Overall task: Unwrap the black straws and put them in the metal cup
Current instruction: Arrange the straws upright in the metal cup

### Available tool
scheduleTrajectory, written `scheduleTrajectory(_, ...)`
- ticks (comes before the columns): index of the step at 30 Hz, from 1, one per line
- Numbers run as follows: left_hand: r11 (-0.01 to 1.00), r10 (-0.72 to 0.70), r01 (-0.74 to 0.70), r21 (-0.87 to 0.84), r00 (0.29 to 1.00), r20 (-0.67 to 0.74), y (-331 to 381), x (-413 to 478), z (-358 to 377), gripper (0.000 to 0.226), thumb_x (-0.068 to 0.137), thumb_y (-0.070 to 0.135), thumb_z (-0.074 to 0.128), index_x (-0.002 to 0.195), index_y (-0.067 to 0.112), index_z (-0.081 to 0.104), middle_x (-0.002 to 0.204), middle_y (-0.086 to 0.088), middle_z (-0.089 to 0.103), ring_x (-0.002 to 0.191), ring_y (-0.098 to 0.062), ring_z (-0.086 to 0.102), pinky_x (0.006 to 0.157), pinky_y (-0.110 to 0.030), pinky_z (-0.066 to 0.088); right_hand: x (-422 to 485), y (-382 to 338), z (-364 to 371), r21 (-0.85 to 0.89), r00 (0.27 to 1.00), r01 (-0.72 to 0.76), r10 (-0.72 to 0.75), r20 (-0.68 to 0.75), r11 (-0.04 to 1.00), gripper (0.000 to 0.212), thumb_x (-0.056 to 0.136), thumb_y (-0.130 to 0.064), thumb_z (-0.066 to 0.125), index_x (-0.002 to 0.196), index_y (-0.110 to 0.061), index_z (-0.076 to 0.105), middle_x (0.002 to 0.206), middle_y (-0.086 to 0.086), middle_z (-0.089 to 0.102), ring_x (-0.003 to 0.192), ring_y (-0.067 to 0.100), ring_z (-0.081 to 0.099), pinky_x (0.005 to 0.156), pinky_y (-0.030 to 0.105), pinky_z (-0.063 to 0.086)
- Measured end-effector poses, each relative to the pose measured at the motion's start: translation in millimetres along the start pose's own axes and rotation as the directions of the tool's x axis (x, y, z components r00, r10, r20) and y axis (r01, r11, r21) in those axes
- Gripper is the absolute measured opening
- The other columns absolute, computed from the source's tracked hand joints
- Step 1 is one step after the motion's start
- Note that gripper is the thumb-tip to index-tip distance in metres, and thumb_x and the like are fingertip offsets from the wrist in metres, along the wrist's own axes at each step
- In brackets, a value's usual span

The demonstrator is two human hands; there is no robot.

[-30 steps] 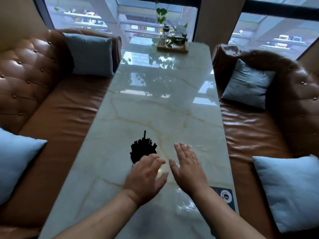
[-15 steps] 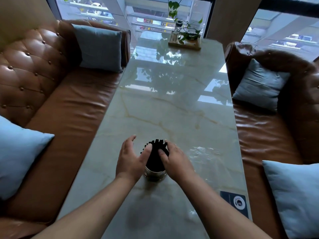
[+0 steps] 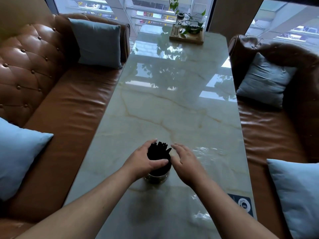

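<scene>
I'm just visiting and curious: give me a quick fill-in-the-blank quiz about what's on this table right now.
1. The left hand grips the black ____ standing in the metal cup.
2. The right hand, beside them, holds ____.
3. The wooden tray with the plant sits at the table's ____ end.

Missing words: straws; nothing; far.

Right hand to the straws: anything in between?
Nothing visible. The right hand is open just right of the straws, with only a sliver of table showing between them. The left hand grips them from the other side, and they already stand in the cup.
</scene>
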State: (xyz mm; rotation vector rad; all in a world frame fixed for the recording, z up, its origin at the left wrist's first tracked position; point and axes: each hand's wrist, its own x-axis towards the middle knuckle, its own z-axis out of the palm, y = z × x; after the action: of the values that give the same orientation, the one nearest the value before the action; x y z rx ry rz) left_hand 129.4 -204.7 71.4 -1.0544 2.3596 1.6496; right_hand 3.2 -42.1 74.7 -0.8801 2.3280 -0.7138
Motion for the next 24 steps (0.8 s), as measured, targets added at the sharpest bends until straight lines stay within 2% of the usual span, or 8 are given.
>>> scheduleTrajectory(4, 0.996, 0.027, -0.023, 0.09, 0.999, -0.047, 8.4, 1.9, 5.0, 0.097, 0.054, 0.069, 0.084, 0.142, 0.045, 0.051, 0.131, 0.017, 0.059, 0.122, -0.004, 0.056, 0.107, -0.027, 0.046, -9.1, -0.6, 1.5, -0.013, 0.974, 0.103, -0.104, -0.201, 0.995, 0.016, 0.097, -0.032, 0.065, 0.107, -0.023, 0.074, 0.109, -0.004, 0.068, 0.11, 0.021, 0.062, 0.094, 0.032, 0.047)
scheduleTrajectory(7, 0.993, 0.055, -0.049, 0.103, 0.997, -0.048, 15.1, 5.9, 5.9, 0.088, 0.051, 0.072, 0.081, 0.132, 0.047, 0.06, 0.124, 0.019, 0.065, 0.117, -0.002, 0.059, 0.105, -0.027, 0.048, -5.7, -6.2, 0.1, 0.069, 0.974, 0.155, -0.141, -0.178, 0.985, 0.02, 0.096, -0.013, 0.065, 0.109, -0.017, 0.079, 0.116, 0.002, 0.071, 0.112, 0.025, 0.064, 0.099, 0.039, 0.05)
scheduleTrajectory(10, 0.999, 0.036, -0.035, 0.028, 0.998, -0.059, 17.7, 9.1, 10.3, 0.054, 0.05, 0.069, 0.078, 0.102, 0.057, 0.068, 0.098, 0.029, 0.072, 0.097, 0.011, 0.065, 0.091, -0.023, 0.053, -6.3, -7.9, -3.0, 0.087, 0.982, 0.142, -0.13, -0.134, 0.986, 0.031, 0.095, -0.005, 0.061, 0.118, -0.017, 0.078, 0.131, 0.005, 0.068, 0.125, 0.025, 0.06, 0.108, 0.037, 0.047)
scheduleTrajectory(14, 0.997, -0.025, 0.016, -0.069, 0.992, -0.126, 22.0, 10.9, 16.3, 0.034, 0.056, 0.058, 0.075, 0.088, 0.047, 0.073, 0.081, 0.016, 0.076, 0.084, -0.006, 0.073, 0.086, -0.04, 0.06, -12.8, -7.2, -4.9, 0.1, 0.978, 0.13, -0.111, -0.178, 0.987, 0.032, 0.094, -0.01, 0.061, 0.121, -0.022, 0.073, 0.125, -0.002, 0.068, 0.122, 0.018, 0.059, 0.105, 0.029, 0.044)
scheduleTrajectory(17, 0.997, -0.037, 0.028, -0.077, 0.992, -0.121, 28.8, 11.5, 14.8, 0.031, 0.058, 0.055, 0.077, 0.082, 0.035, 0.075, 0.074, 0.009, 0.075, 0.076, -0.011, 0.073, 0.08, -0.043, 0.061, -15.5, -8.0, -7.7, 0.127, 0.979, 0.098, -0.073, -0.192, 0.987, 0.031, 0.094, -0.017, 0.06, 0.122, -0.026, 0.069, 0.123, -0.007, 0.067, 0.119, 0.015, 0.059, 0.1, 0.027, 0.044)
scheduleTrajectory(19, 0.995, -0.054, 0.046, -0.084, 0.995, -0.09, 35.3, 10.6, 12.9, 0.037, 0.056, 0.057, 0.079, 0.087, 0.037, 0.074, 0.082, 0.014, 0.074, 0.085, -0.008, 0.072, 0.083, -0.038, 0.061, -14.6, -9.8, -9.0, 0.131, 0.981, 0.09, -0.065, -0.185, 0.987, 0.031, 0.093, -0.02, 0.061, 0.122, -0.028, 0.069, 0.121, -0.008, 0.068, 0.117, 0.014, 0.06, 0.097, 0.027, 0.045)
scheduleTrajectory(21, 0.998, -0.064, 0.065, 0.011, 0.996, -0.062, 37.9, 8.6, 10.1, 0.065, 0.053, 0.064, 0.08, 0.112, 0.042, 0.066, 0.113, 0.016, 0.066, 0.11, -0.01, 0.065, 0.095, -0.034, 0.056, -12.9, -12.7, -8.5, 0.114, 0.987, 0.069, -0.051, -0.154, 0.991, 0.035, 0.091, -0.023, 0.062, 0.125, -0.027, 0.068, 0.122, -0.006, 0.068, 0.117, 0.015, 0.061, 0.094, 0.026, 0.044)
scheduleTrajectory(24, 0.981, -0.061, 0.075, 0.177, 0.995, -0.083, 30.3, 1.1, -1.9, 0.098, 0.054, 0.067, 0.085, 0.14, 0.034, 0.052, 0.137, 0.006, 0.052, 0.128, -0.017, 0.052, 0.109, -0.041, 0.047, -14.2, -14.6, -4.2, 0.085, 0.994, 0.027, -0.018, -0.106, 0.996, 0.042, 0.089, -0.028, 0.064, 0.13, -0.024, 0.066, 0.129, -0.003, 0.068, 0.123, 0.017, 0.06, 0.097, 0.025, 0.043)
